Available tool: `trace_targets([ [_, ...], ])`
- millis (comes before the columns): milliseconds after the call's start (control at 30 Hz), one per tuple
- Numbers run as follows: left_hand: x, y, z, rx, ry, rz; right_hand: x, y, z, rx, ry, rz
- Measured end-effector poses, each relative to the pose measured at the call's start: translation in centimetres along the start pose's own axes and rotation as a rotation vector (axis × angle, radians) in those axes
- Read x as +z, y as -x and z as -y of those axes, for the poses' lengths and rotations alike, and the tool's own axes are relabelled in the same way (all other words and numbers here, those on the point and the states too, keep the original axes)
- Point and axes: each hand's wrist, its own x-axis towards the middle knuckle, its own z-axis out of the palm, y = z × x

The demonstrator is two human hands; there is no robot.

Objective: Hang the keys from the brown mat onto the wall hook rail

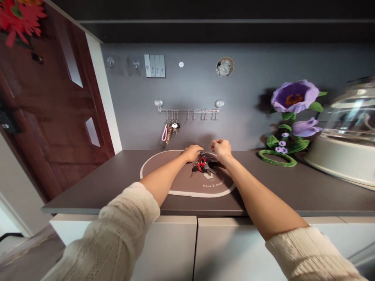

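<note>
Both my hands reach over an oval brown mat (164,171) on the dark counter. My left hand (192,153) and my right hand (222,150) are closed in a pinch on the top of a bunch of keys (203,163) with a red tag, which hangs down onto the mat between them. On the grey wall behind, a metal hook rail (189,111) carries another set of keys with a pink strap (169,130) at its left end.
A dark counter (117,183) tops white cabinet doors. Purple fabric flowers (293,113) with a green ring stand at the right, beside a large appliance with a clear lid (345,136). A wooden door (49,117) is at the left. Wall switches (154,66) sit above the rail.
</note>
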Motion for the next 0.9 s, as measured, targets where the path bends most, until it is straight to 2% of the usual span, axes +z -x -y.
trace_targets([
  [100, -0.4, 0.3, -0.3, 0.078, -0.163, 0.126, 0.0, 0.2, 0.1, 0.009, -0.032, 0.001],
  [367, -0.8, 0.7, -0.5, 0.101, -0.344, 0.115, 0.2, 0.8, 0.2, 0.012, -0.036, 0.056],
  [667, -2.4, 1.5, -1.3, 0.047, -0.232, 0.034, 0.3, 1.6, 0.9, -0.005, -0.010, 0.122],
  [900, -3.4, 1.7, -1.6, 0.001, -0.117, -0.027, 0.8, 1.4, 0.6, -0.108, 0.014, 0.179],
])
